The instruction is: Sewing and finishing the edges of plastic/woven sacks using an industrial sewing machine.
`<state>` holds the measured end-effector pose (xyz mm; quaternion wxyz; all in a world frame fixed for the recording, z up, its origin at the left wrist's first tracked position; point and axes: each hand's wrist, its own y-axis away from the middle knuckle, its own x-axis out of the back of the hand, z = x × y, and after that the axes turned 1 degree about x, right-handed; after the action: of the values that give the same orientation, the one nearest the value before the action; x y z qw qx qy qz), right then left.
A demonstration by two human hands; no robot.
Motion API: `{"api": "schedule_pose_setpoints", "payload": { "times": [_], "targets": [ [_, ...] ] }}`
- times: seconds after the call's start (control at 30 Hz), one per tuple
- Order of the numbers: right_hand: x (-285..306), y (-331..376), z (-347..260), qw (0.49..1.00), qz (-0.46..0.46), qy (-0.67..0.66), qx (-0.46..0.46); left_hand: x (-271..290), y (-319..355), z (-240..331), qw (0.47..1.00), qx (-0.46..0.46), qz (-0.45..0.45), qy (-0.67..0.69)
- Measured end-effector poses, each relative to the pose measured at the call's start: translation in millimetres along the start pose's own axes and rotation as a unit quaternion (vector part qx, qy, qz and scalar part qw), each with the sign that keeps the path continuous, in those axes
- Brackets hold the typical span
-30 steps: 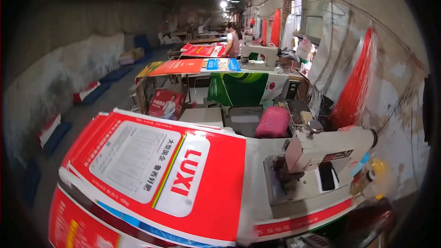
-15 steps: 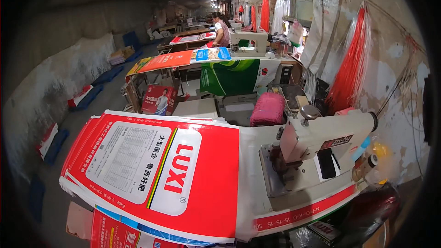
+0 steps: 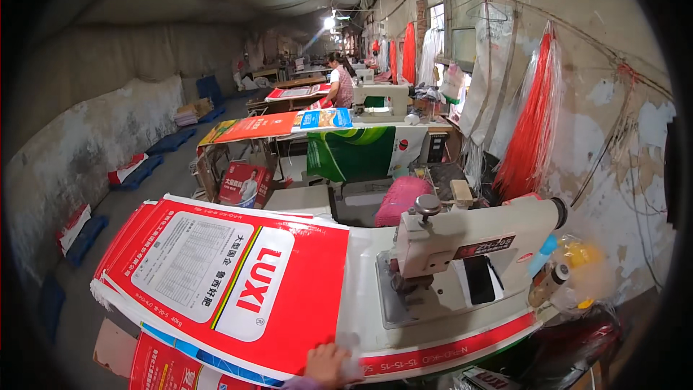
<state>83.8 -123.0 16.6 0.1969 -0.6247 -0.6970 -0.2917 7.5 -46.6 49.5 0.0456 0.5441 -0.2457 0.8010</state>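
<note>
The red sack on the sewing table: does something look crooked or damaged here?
The red and white sack lies at a slant to the sewing machine, with its left end hanging past the table edge. A hand rests on its near edge. No tear or spill shows. Behind the machine, the wall has peeling paint.

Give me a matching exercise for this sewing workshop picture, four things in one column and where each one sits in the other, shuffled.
Things:
1. Sewing machine
2. Red sack
3. Pink cushion
4. Red tassels

Places:
A. hanging on the right wall
B. flat on the table, left of the machine
C. behind the machine
D. on the table's right half

Pairs: 1-D, 2-B, 3-C, 4-A
</note>
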Motion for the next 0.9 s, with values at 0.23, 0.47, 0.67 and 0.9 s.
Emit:
{"api": "schedule_pose_setpoints", "payload": {
  "times": [0.23, 0.47, 0.67, 0.9],
  "targets": [
    [51, 140, 42, 0.932, 0.316, 0.174, -0.030, -54, -11, -60, 0.985, 0.096, -0.073, 0.122],
    [68, 86, 112, 0.753, 0.584, -0.211, -0.216, -48, -8, -50, 0.889, 0.222, -0.044, 0.397],
    [73, 65, 117, 0.727, 0.625, -0.020, -0.284, 15, -22, -34, 0.851, 0.250, 0.289, 0.359],
    [128, 89, 36, 0.641, 0.727, 0.113, -0.218, 36, -22, -17, 0.875, 0.201, 0.180, 0.403]
  ]
}}
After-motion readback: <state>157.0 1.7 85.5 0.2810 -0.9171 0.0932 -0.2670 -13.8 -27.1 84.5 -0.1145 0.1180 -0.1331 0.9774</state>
